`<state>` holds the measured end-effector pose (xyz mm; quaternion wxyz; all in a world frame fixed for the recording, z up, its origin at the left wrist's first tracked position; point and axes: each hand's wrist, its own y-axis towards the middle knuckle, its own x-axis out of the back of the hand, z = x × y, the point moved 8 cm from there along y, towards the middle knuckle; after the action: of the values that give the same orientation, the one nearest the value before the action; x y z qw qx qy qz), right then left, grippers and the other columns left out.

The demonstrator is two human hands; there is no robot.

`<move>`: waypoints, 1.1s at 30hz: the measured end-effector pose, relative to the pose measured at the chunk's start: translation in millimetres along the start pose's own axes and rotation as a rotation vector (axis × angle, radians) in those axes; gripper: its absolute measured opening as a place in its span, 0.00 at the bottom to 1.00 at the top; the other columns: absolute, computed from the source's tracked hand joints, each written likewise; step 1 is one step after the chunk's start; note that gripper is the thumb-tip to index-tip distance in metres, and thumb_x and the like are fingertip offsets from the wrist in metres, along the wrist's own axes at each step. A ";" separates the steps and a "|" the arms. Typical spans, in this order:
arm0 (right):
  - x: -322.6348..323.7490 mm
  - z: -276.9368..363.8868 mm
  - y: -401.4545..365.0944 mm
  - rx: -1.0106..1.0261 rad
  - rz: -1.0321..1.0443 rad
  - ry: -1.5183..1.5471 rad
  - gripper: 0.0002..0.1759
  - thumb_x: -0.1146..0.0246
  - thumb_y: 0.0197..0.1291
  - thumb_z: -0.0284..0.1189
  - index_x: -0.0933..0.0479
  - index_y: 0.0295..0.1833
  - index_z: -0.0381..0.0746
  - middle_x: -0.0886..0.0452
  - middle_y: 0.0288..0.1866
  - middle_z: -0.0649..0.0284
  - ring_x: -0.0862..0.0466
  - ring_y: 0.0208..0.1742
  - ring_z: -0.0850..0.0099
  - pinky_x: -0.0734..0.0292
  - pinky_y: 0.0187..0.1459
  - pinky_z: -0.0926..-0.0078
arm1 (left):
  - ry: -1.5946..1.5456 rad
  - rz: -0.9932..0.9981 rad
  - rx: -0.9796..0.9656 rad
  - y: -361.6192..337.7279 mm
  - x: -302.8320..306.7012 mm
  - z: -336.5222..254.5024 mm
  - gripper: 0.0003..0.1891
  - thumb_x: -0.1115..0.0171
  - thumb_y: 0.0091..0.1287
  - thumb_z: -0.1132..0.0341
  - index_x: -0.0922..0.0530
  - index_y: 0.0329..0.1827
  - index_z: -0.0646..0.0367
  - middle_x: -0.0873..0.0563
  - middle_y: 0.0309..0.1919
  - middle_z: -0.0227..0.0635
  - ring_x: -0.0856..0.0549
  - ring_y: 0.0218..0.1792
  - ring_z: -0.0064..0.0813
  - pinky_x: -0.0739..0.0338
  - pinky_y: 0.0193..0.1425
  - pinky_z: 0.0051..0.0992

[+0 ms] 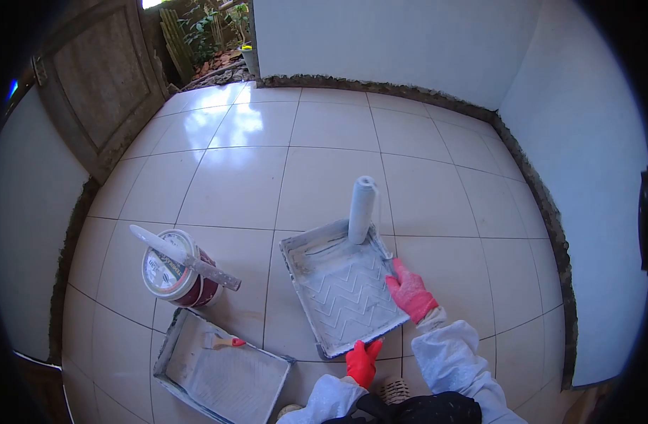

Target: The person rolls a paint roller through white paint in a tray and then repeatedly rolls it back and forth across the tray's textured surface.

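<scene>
A paint roller (363,210) with a white-coated sleeve stands tilted up at the far right corner of a paint tray (291,266). My right hand (411,291), in a pinkish-red glove, is closed around the roller's handle by the tray's right edge; the handle itself is mostly hidden. At the tray's near edge, my left hand (364,362) in a red glove grips the rim. Wet white paint covers the tray's zigzag-ribbed slope.
To the left lies a second paint tray (174,385) holding a paintbrush (225,342) with a red handle. Behind it stands a lidded paint bucket (204,288) with a long whitish tool (170,247) across its top. A wooden door (101,74) opens at the back left; white walls (394,42) surround the tiled floor (331,180).
</scene>
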<state>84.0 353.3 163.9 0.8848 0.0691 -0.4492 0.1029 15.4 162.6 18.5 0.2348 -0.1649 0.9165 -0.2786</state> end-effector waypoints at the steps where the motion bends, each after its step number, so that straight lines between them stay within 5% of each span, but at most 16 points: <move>1: -6.1 6.5 -1.1 0.019 0.021 0.014 0.27 0.45 0.54 0.37 0.36 0.58 0.36 0.24 0.38 0.41 0.24 0.42 0.47 0.28 0.42 0.59 | -0.168 -0.014 0.035 4.8 1.8 9.5 0.17 0.61 0.67 0.64 0.29 0.44 0.72 0.21 0.45 0.49 0.20 0.44 0.39 0.25 0.49 0.27; 3: -17.5 23.7 -7.9 0.050 0.062 0.042 0.28 0.44 0.54 0.36 0.36 0.58 0.32 0.25 0.43 0.40 0.25 0.47 0.48 0.29 0.47 0.64 | -0.500 -0.041 0.111 14.4 4.6 37.3 0.17 0.60 0.67 0.65 0.30 0.46 0.72 0.23 0.46 0.52 0.20 0.43 0.41 0.23 0.50 0.28; 9: -49.3 57.9 -32.9 0.042 0.214 0.087 0.29 0.45 0.55 0.36 0.39 0.60 0.34 0.25 0.31 0.40 0.23 0.34 0.45 0.29 0.35 0.56 | -0.693 -0.149 0.167 10.6 4.3 40.4 0.14 0.56 0.65 0.65 0.29 0.42 0.69 0.20 0.38 0.46 0.19 0.41 0.38 0.23 0.44 0.27; 16: -74.8 68.7 -46.1 0.091 0.280 0.258 0.31 0.43 0.55 0.37 0.40 0.61 0.33 0.23 0.33 0.42 0.22 0.34 0.48 0.28 0.35 0.59 | 0.544 -0.055 -0.389 -10.0 0.2 -18.8 0.17 0.55 0.65 0.63 0.29 0.43 0.71 0.22 0.44 0.47 0.22 0.47 0.39 0.26 0.53 0.32; 20: -81.5 58.4 -47.1 0.130 0.276 0.404 0.30 0.44 0.55 0.35 0.41 0.61 0.34 0.23 0.29 0.51 0.23 0.24 0.62 0.28 0.28 0.68 | 0.537 -0.056 -0.425 -5.5 3.6 -14.4 0.16 0.54 0.65 0.63 0.29 0.44 0.71 0.22 0.43 0.47 0.22 0.46 0.39 0.25 0.52 0.32; 22: -76.0 49.0 -54.0 -0.033 0.357 0.561 0.28 0.45 0.57 0.34 0.40 0.61 0.36 0.25 0.26 0.57 0.27 0.19 0.71 0.30 0.24 0.73 | 0.095 -0.120 -0.244 2.8 12.2 0.5 0.13 0.53 0.64 0.65 0.29 0.42 0.68 0.21 0.40 0.45 0.21 0.41 0.40 0.25 0.47 0.32; 24: -72.3 39.3 -70.1 -0.292 0.449 0.805 0.25 0.47 0.59 0.34 0.39 0.61 0.39 0.28 0.23 0.64 0.32 0.16 0.79 0.34 0.19 0.79 | -0.786 -0.227 0.137 16.3 8.2 45.7 0.08 0.52 0.64 0.67 0.29 0.39 0.63 0.20 0.34 0.43 0.20 0.33 0.43 0.25 0.38 0.32; 27: -73.3 12.8 -96.9 -0.601 0.580 1.060 0.19 0.50 0.62 0.34 0.38 0.59 0.43 0.33 0.20 0.70 0.36 0.14 0.82 0.39 0.16 0.83 | -0.603 -0.099 0.088 14.1 1.8 32.9 0.17 0.61 0.66 0.64 0.30 0.43 0.71 0.21 0.41 0.47 0.20 0.41 0.39 0.23 0.46 0.32; 33: -70.3 -3.8 -131.6 -0.773 0.682 1.353 0.16 0.52 0.63 0.37 0.35 0.55 0.47 0.36 0.19 0.70 0.36 0.14 0.82 0.37 0.15 0.83 | -0.662 0.055 0.156 31.0 -2.1 60.1 0.21 0.68 0.68 0.58 0.30 0.41 0.66 0.21 0.35 0.44 0.20 0.31 0.37 0.24 0.37 0.35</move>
<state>78.6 218.2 100.8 0.8448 -0.4535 0.1766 0.2222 43.2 162.0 -43.2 0.5391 -0.2031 0.7706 -0.2726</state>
